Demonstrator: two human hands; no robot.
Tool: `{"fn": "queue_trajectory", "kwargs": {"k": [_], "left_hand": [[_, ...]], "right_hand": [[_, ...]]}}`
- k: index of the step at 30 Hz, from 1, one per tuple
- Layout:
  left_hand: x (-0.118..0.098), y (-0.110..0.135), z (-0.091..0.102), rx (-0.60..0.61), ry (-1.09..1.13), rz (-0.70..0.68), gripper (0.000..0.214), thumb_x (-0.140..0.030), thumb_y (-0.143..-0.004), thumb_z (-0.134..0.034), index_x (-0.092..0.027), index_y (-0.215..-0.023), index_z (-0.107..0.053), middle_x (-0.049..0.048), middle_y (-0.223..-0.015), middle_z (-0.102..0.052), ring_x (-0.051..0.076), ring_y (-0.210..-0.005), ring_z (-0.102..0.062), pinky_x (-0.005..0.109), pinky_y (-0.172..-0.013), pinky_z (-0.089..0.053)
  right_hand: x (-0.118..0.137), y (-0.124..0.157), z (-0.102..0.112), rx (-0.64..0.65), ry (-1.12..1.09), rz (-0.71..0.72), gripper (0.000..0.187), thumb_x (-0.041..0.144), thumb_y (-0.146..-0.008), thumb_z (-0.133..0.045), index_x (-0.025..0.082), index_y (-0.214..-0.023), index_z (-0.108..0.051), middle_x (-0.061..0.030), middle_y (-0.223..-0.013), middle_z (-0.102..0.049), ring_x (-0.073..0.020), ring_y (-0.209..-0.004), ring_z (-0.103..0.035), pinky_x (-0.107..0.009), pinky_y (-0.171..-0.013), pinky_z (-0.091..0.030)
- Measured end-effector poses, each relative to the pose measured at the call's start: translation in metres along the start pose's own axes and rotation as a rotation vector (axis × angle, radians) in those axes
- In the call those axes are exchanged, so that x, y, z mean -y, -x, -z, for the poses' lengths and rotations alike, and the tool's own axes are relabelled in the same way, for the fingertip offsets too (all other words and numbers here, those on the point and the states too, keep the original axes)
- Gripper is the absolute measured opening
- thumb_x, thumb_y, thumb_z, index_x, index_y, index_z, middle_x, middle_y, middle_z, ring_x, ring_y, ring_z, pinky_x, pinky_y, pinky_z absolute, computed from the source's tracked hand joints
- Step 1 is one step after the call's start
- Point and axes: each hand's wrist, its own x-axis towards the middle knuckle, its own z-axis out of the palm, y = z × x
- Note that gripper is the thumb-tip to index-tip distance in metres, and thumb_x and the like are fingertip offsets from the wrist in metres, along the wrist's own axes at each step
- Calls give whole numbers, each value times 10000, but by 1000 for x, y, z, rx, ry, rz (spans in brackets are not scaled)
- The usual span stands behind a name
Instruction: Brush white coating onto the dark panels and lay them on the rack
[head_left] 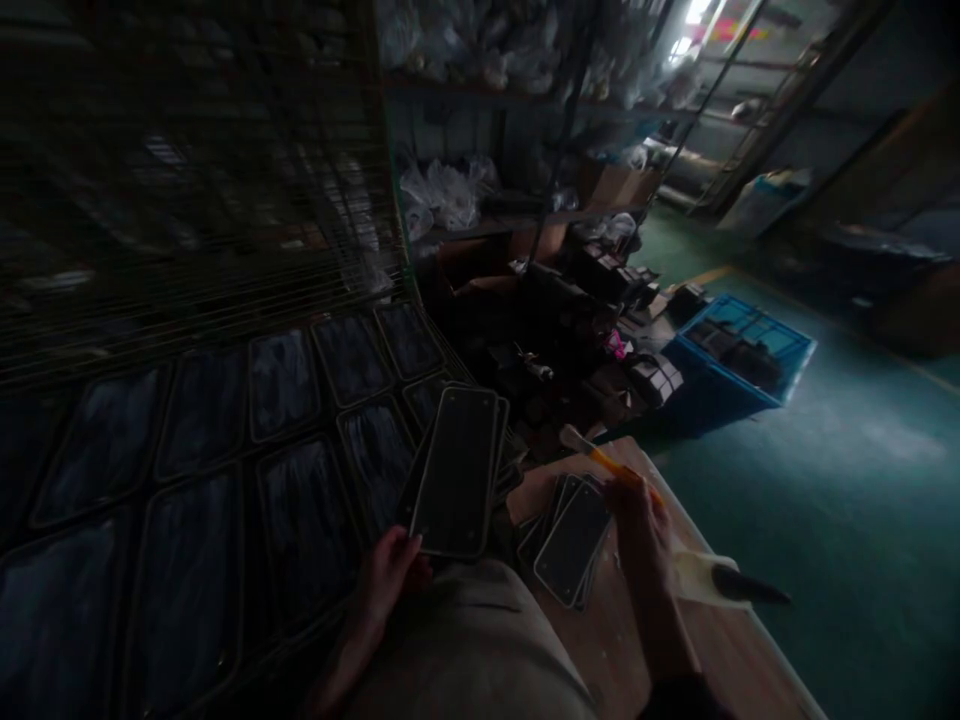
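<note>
"What has the left grip (391, 568) got?"

"A dark panel (456, 475), pinched at its lower left corner between thumb and fingers. The panel slants up and away from that grip, with small round marks near its corners."

"Only one?"

"A second edge shows along its right side. I can't tell whether the left grip has hold of that too."

"And the right grip (637, 505)?"

"Fingers curled closely round the orange handle of a brush (609, 462). Its bristle end points ahead of that grip and to the left, apart from the panel."

"What's beside it?"

"Just left of the right grip, a small stack of panels (571, 545) on the wooden desk (720, 650). To its right and a little nearer, a pale object (697, 577) with a dark, tapering end that reaches past the desk's edge in this view."

"Left of the left grip?"

"Rows of streaked panels (281, 385) lying flat, with wire mesh (300, 285) behind them."

"Farther off?"

"Well beyond the right grip, to its right, a blue crate (694, 385) holding dark things on the green floor (862, 480)."
</note>
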Motion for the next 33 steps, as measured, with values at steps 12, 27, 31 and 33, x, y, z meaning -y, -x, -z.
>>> {"fn": "queue_trajectory", "kwargs": {"k": [12, 27, 31, 33], "left_hand": [[4, -11, 20, 95, 27, -46, 390, -506, -697, -688, -200, -794, -466, 8, -547, -648, 185, -440, -648, 225, -375, -489], [10, -11, 17, 70, 86, -34, 413, -513, -685, -691, -197, -817, -462, -26, -539, -635, 171, -451, -653, 226, -393, -517], [7, -10, 16, 54, 88, -26, 431, -531, -674, -687, -193, -818, -461, -22, -536, -636, 175, -449, -650, 234, -392, -518], [7, -10, 16, 60, 93, -19, 429, -531, -677, -685, -193, -820, -463, -15, -541, -643, 179, -456, -654, 233, -394, -515]], "right_hand": [[37, 16, -157, 687, 846, 740, 303, 347, -981, -426, 212, -1176, -614, -63, -1045, -682, -180, -865, -663, -258, -729, -510], [32, 27, -140, 903, 1000, 745, 282, 312, -992, -422, 202, -1177, -605, -75, -981, -679, -165, -753, -652, -244, -655, -480], [46, 67, -108, 1045, 975, 579, 280, 283, -990, -439, 213, -1216, -588, -78, -996, -682, -165, -764, -655, -246, -663, -477], [54, 84, -98, 1129, 915, 448, 268, 274, -986, -454, 219, -1210, -592, -70, -994, -684, -160, -781, -659, -239, -671, -483]]}}
